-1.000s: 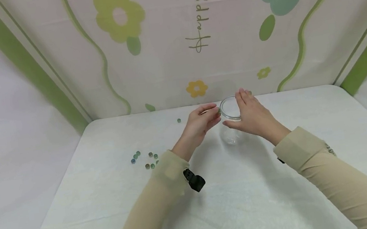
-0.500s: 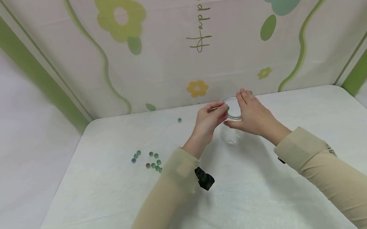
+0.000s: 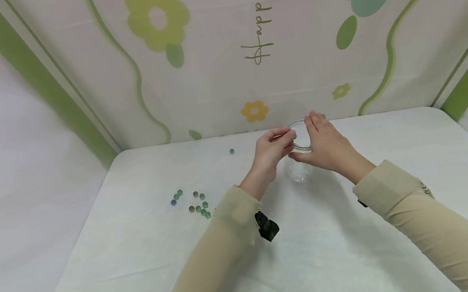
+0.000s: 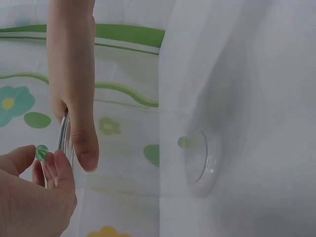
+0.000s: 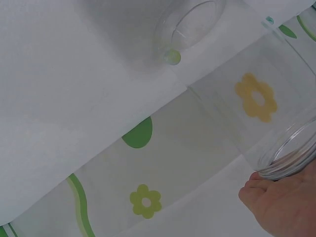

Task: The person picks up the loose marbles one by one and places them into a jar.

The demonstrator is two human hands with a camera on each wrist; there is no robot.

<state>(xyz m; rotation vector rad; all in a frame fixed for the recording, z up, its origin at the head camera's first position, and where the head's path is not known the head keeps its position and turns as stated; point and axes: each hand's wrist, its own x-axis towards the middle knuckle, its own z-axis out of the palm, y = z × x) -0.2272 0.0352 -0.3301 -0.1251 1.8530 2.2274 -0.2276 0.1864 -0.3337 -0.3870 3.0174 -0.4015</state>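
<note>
A clear, wide-mouthed jar (image 3: 298, 173) stands upright on the white table. My right hand (image 3: 331, 146) grips it just below the rim, thumb on the near side and fingers on the far side. My left hand (image 3: 269, 157) pinches a green marble (image 4: 41, 152) between thumb and fingers at the left of the rim. Low by the jar's base shows another green marble (image 4: 183, 142), also the marble (image 5: 172, 57) in the right wrist view; I cannot tell if it lies inside or behind the wall.
Several loose marbles (image 3: 198, 209), green, brownish and blue, lie to the left on the table. One lone green marble (image 3: 232, 151) sits near the back edge. A flower-printed cloth (image 3: 207, 85) rises behind the table, and white cloth walls flank it.
My left hand has moved right with the pinched marble, from beside the jar to its rim. The right hand keeps its hold on the jar. The head view has shifted slightly.
</note>
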